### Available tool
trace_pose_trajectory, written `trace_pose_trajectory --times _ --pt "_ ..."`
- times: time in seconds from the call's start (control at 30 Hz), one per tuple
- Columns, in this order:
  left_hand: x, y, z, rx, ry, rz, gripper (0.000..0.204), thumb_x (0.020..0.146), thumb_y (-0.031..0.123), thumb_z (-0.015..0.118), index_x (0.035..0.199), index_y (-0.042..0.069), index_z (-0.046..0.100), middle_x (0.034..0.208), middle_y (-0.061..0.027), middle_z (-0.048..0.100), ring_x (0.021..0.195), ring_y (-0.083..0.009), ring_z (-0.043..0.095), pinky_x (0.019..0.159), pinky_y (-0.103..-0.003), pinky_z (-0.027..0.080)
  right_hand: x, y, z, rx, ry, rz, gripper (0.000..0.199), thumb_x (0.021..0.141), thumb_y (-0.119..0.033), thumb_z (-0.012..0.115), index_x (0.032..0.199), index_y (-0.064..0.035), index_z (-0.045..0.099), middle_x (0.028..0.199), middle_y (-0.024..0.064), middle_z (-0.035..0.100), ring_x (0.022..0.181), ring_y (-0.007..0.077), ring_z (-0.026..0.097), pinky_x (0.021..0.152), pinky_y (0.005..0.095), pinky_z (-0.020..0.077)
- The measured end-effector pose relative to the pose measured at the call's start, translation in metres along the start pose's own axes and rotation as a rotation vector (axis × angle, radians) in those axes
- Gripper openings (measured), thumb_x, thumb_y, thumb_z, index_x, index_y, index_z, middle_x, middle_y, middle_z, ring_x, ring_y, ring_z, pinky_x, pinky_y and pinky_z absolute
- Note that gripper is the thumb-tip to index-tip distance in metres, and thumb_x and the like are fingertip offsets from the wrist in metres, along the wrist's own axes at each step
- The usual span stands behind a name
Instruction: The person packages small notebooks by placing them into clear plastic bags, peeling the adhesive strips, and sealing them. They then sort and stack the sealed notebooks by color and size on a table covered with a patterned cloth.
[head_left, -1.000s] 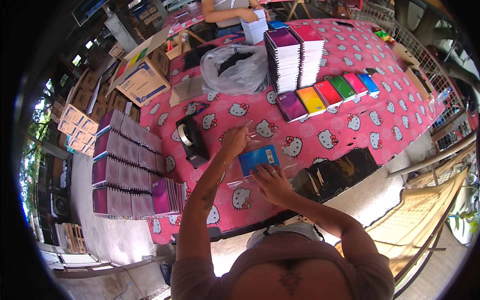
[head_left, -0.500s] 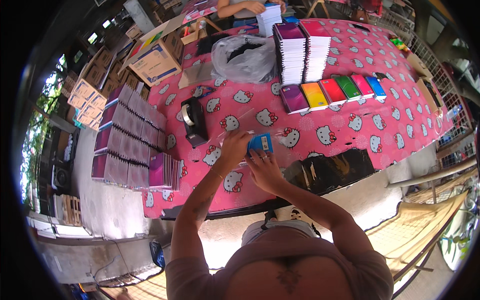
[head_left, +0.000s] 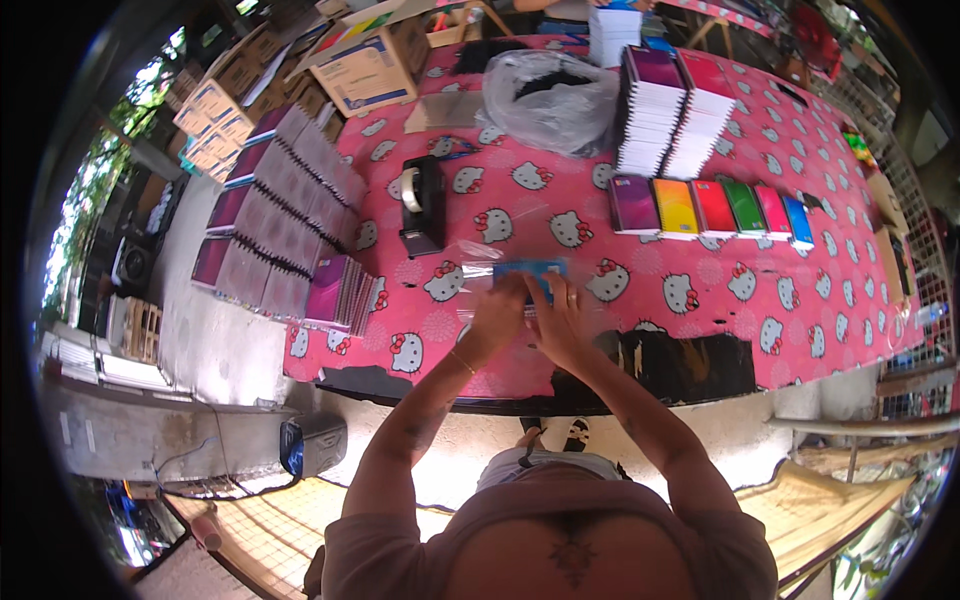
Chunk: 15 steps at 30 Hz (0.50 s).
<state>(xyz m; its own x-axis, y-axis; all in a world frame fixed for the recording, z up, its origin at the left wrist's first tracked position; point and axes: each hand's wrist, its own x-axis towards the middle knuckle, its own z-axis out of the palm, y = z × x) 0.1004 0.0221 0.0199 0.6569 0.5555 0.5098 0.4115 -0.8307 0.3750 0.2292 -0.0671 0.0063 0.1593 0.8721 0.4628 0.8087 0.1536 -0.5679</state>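
Note:
A small blue notebook (head_left: 545, 268) lies near the front middle of the table, with clear plastic film (head_left: 478, 272) around and under it. My left hand (head_left: 503, 305) is at the notebook's left side, its fingers bunched and slightly blurred, so what they pinch is hidden. On the right part of the notebook rests my right hand (head_left: 562, 318), fingers bent over the cover and the edge nearest me. Both hands almost touch each other. Beyond my left hand stands a black tape dispenser (head_left: 424, 215) with a roll of tape on it.
Stacks of spiral notebooks (head_left: 285, 215) fill the table's left side. Tall notebook stacks (head_left: 655, 115) and a row of coloured notebooks (head_left: 712, 208) stand at the right. A clear plastic bag (head_left: 550, 105) and an open carton (head_left: 365, 72) are farther back. A person (head_left: 570, 25) is at the far edge.
My view has shifted, so the table things appear farther right. My right hand has gone from lying spread on the notebook to bent fingers; my left hand has come closer to it.

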Motion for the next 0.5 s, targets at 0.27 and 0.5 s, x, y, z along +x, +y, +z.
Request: trace_pose_trajectory --times 0.27,0.5 --pt "0.065 -0.025 -0.004 0.091 -0.267 -0.128 0.022 0.082 0.009 0.061 0.103 0.006 0.067 0.101 -0.0147 0.067 0.085 -0.0353 0.068 0.074 -0.047 0.056 0.014 0.019 -0.012 -0.540 -0.164 -0.331 0.058 0.066 -0.031 0.080 0.116 -0.0072 0.066 0.112 0.0050 0.057 0.114 0.0216 0.055 0.100 0.0432 0.0393" --pt "-0.013 -0.017 -0.009 0.138 -0.165 0.160 0.028 0.086 0.022 0.063 0.110 0.008 0.069 0.135 -0.0206 0.051 0.129 -0.0420 0.047 0.105 -0.053 0.040 0.006 0.035 -0.003 -0.548 -0.154 -0.348 0.046 0.070 -0.028 0.074 0.111 -0.0071 0.066 0.105 0.0039 0.060 0.100 0.0195 0.062 0.090 0.0384 0.0433"
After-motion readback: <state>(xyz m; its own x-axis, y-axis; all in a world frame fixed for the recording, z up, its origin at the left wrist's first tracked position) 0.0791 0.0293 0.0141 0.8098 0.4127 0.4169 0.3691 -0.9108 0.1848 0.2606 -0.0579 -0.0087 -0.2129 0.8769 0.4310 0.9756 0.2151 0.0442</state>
